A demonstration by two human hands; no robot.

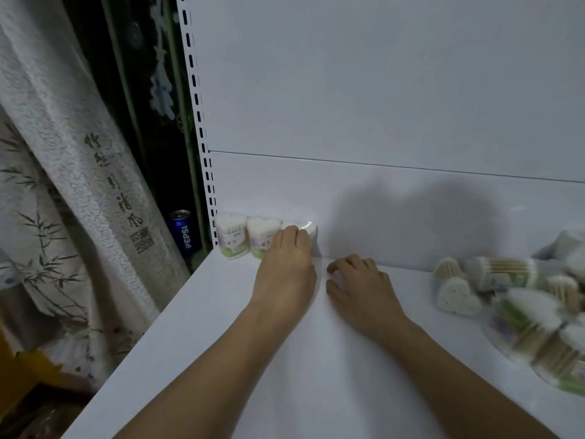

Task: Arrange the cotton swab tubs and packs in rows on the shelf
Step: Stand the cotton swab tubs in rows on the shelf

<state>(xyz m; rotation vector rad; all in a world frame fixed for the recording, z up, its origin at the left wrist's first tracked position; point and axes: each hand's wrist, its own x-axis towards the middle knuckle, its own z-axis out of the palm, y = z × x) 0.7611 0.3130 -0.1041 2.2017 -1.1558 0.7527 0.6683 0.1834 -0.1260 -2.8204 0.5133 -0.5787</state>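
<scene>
Three cotton swab tubs stand in a row against the back panel at the shelf's far left corner: a first tub (232, 236), a second tub (261, 237), and a third tub (308, 231). My left hand (286, 267) grips the third tub and hides most of it. Just right of it, my right hand (361, 283) rests on the white shelf (221, 343) with fingers loosely curled, holding nothing. A loose heap of swab tubs and packs (512, 299) lies at the right, among them a heart-shaped tub (456, 296) on its side.
The shelf's slotted upright (202, 147) runs up the left edge. A blue Pepsi can (183, 232) stands behind it, beyond the shelf. A patterned curtain (63, 185) hangs at the left. The white back panel (380, 106) closes the rear.
</scene>
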